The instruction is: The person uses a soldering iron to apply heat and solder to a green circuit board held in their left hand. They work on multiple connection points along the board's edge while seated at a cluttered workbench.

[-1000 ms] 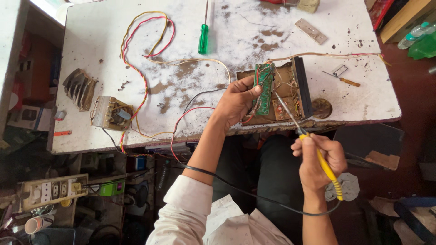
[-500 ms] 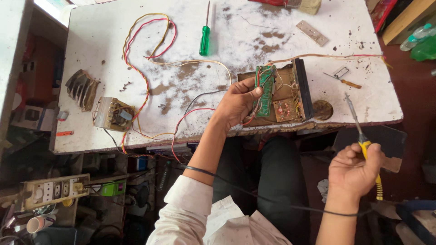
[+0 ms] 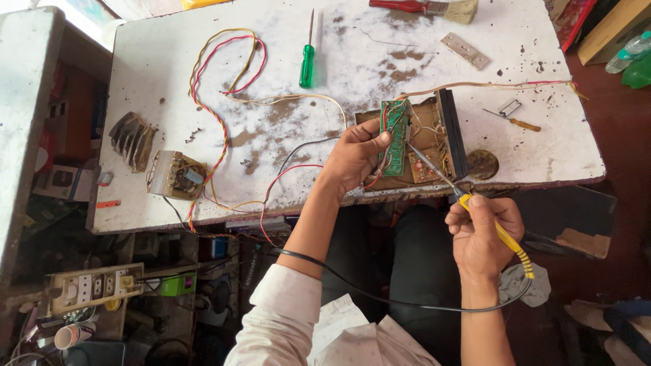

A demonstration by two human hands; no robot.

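Note:
My left hand (image 3: 358, 155) grips a green circuit board (image 3: 394, 136), holding it on edge inside an open brown electronics chassis (image 3: 426, 144) at the front edge of the white worktable (image 3: 380, 47). My right hand (image 3: 483, 236) holds a yellow-handled soldering iron (image 3: 468, 203). Its metal tip rests against the lower part of the green board. A black cord runs from the iron's handle under both forearms. Red, yellow and black wires lead from the chassis across the table.
A green-handled screwdriver (image 3: 307, 59) lies at the table's back middle. A small transformer (image 3: 176, 175) and a finned heat sink (image 3: 133, 139) sit at the left. A small screwdriver (image 3: 517, 123) and round metal part (image 3: 481, 164) lie right of the chassis. A power strip (image 3: 95, 287) sits below.
My right hand first swung the soldering iron away to the right, off the board. It has now come back, and the tip touches the green board again. My left hand stayed put.

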